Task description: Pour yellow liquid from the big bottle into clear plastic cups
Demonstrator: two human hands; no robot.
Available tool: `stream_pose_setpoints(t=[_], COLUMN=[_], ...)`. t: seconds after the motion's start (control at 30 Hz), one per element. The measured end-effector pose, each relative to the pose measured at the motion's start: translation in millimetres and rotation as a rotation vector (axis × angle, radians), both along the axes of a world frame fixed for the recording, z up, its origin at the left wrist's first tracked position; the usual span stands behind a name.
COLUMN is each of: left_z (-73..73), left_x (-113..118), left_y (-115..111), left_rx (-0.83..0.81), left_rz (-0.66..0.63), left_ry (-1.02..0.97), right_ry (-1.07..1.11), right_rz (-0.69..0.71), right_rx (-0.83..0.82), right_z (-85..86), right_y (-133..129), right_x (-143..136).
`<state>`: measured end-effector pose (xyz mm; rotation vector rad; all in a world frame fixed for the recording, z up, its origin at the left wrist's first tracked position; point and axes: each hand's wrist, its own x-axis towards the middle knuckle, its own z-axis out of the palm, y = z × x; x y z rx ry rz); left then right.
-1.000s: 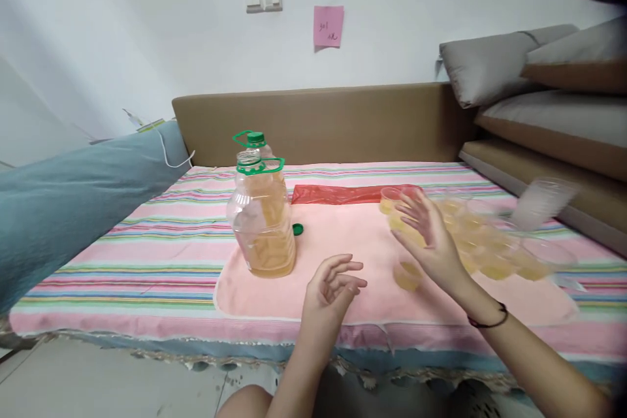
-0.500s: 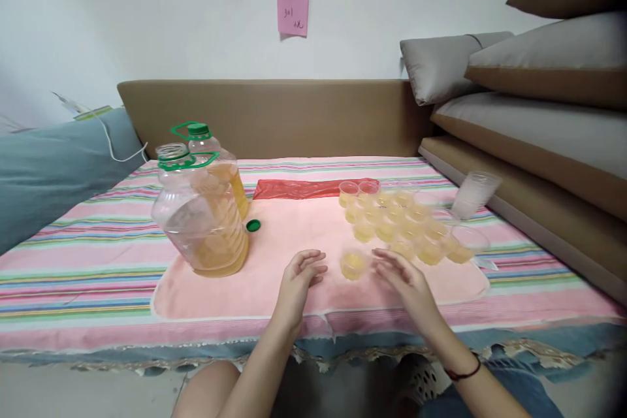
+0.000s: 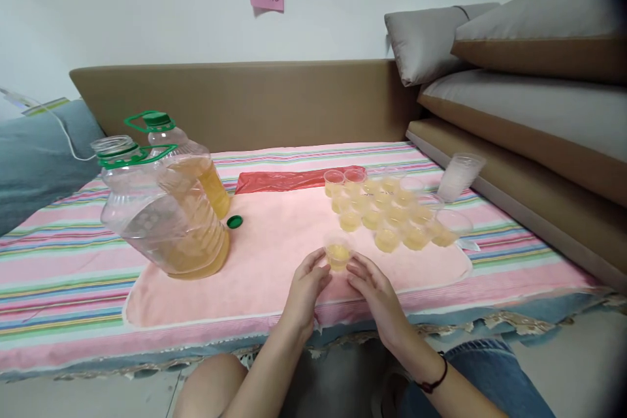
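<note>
A small clear plastic cup (image 3: 337, 257) with yellow liquid stands at the near part of the pink mat (image 3: 264, 255). My left hand (image 3: 307, 282) has its fingertips on the cup's left side. From the opposite side, the fingers of my right hand (image 3: 375, 290) press against it, so the cup is held between both hands. Beyond it and to the right, several similar cups (image 3: 372, 219) of yellow liquid stand close together in rows. A larger clear cup (image 3: 454, 225) is at the right end of this group, partly overlapping a neighbour.
Two big jugs of yellow liquid stand at the left, an uncapped jug (image 3: 166, 235) in front of a capped jug (image 3: 210, 183). A green cap (image 3: 234, 222) lies beside them. A folded red plastic bag (image 3: 284, 181) lies behind. At right are a leaning stack of cups (image 3: 460, 177) and piled cushions (image 3: 533, 98).
My hands have closed in from both sides onto the single cup, where before they were apart from it. The view has shifted, so everything sits further left and higher.
</note>
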<state>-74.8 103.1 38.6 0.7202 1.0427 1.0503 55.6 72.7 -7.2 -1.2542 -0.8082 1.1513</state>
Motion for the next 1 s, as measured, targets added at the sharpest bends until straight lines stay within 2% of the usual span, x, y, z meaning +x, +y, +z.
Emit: stream_pose_setpoints(t=[0.23, 0.43, 0.63, 1.0], left_z=[2.0, -6.4, -13.6, -20.6], left_x=[18.6, 39.4, 54.9, 62.3], left_y=[1.1, 10.2, 18.6, 20.2], left_rx=[0.006, 0.043, 0.064, 0.064], left_rz=[-0.025, -0.091, -0.083, -0.072], left_ry=[-0.020, -0.080, -0.139, -0.175], right_ry=[0.004, -0.043, -0.009, 0.021], right_rz=[-0.067, -0.131, -0.180, -0.180], right_rx=[-0.008, 0.032, 0.008, -0.025], right_z=[1.0, -2.2, -4.0, -0.5], right_y=[1.7, 9.5, 14.2, 16.8], right_x=[4.1, 15.5, 16.9, 15.5])
